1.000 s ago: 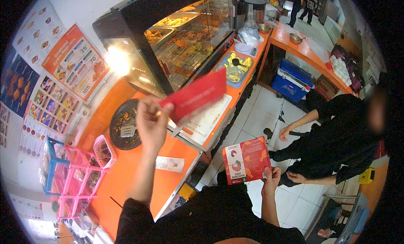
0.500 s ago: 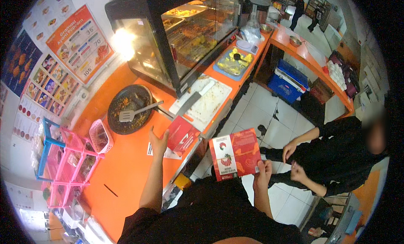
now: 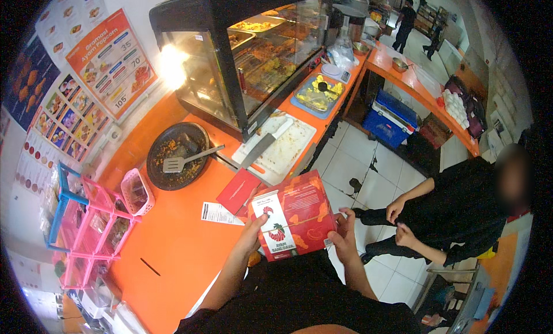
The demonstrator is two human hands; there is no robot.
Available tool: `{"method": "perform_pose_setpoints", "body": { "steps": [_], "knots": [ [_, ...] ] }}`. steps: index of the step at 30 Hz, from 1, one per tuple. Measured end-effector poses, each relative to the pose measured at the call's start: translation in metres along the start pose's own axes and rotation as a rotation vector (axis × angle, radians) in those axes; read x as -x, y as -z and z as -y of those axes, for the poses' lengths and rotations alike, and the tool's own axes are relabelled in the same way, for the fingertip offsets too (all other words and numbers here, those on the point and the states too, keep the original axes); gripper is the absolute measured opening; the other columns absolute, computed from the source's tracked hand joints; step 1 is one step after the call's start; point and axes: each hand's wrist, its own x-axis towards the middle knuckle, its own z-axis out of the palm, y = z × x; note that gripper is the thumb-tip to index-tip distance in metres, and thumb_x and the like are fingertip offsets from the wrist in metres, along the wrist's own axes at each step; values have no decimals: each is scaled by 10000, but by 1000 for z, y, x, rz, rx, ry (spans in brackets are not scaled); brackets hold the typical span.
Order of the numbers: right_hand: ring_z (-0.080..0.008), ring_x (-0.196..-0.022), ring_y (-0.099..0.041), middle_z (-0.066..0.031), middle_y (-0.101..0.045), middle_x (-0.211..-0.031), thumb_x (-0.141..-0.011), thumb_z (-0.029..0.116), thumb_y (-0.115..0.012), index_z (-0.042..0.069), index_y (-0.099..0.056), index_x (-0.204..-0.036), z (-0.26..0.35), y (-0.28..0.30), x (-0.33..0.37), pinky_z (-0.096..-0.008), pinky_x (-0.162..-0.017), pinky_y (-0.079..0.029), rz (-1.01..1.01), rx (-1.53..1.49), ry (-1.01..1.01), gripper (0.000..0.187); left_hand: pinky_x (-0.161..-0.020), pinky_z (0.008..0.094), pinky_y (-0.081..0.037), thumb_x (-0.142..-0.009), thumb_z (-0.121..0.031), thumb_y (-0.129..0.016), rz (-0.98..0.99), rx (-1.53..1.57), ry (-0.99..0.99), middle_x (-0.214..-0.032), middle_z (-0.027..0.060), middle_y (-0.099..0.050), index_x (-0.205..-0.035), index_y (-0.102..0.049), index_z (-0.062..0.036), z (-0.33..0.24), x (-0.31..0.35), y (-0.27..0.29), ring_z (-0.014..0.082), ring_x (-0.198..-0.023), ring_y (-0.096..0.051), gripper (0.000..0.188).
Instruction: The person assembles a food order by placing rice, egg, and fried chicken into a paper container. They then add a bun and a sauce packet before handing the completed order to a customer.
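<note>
You have one red carton (image 3: 308, 204) held up in front of you with two hands, so the step in hand looks like getting a good hold on it and working its sides. Its front has a white strip, and that strip is on the 9 o'clock side. I can't tell whether the carton is pressed flat or a bit puffed out, because the back is hidden.

Your left hand (image 3: 249, 236) is at 8 o'clock from the middle of the carton. Its thumb lies on the front, over the white strip, and the other fingers seem to go behind. Your right hand (image 3: 344, 242) is at 4 o'clock, bent around the low right corner. Both sets of fingers look closed on the edges, with just the card between, and they hold nothing else. The carton sits between your hands, touching both, tipped a little and up off the bench (image 3: 155, 236).

The next move, I think, calls for a soft, even push from both sides, so that the card does not bend in a wrong place.

Another red carton (image 3: 238, 190) lies on the bench at 10 o'clock, and a white paper slip (image 3: 219, 213) is at 9 o'clock. At 12 o'clock is a white cutting board (image 3: 295, 145) with a knife (image 3: 260, 149) on it.
</note>
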Motion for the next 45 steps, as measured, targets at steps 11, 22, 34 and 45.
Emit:
{"method": "perform_pose_setpoints", "body": {
  "steps": [11,22,34,45],
  "knots": [
    [-292,-1260,-521,-189,-514,-1349,-974,351,-656,93,-57,-1602,-21,18,-10,-447,-1101,-390,-42,177,-229,905,-960,398,-540,-960,-208,-644,42,-215,194,-1367,202,-532,-1553,-202,-105,26,-36,-1,283,-1193,-605,747],
    [-289,-1458,-319,-178,-286,-1591,-957,261,-588,105,-66,-1613,-43,12,-28,-419,-1181,-291,-10,31,-373,853,-774,391,-617,-950,-408,-603,-211,98,363,-1039,165,-698,-1230,-578,-11,51,-39,0,277,-870,-721,487],
    [-304,-1419,-377,-200,-328,-1554,-958,207,-583,125,-112,-1612,-53,-9,-41,-421,-1156,-333,36,146,-409,810,-822,383,-610,-936,-300,-677,-175,-68,420,-1172,158,-655,-1358,-464,-29,34,-25,39,241,-982,-702,545],
    [-234,-1205,-548,-136,-491,-1396,-953,85,-628,71,-58,-1598,-52,-3,-19,-373,-1026,-458,-86,320,-388,861,-864,379,-597,-894,-205,-723,-162,-31,445,-1221,149,-631,-1418,-398,-16,38,-19,46,236,-1028,-688,645]
  ]
}}
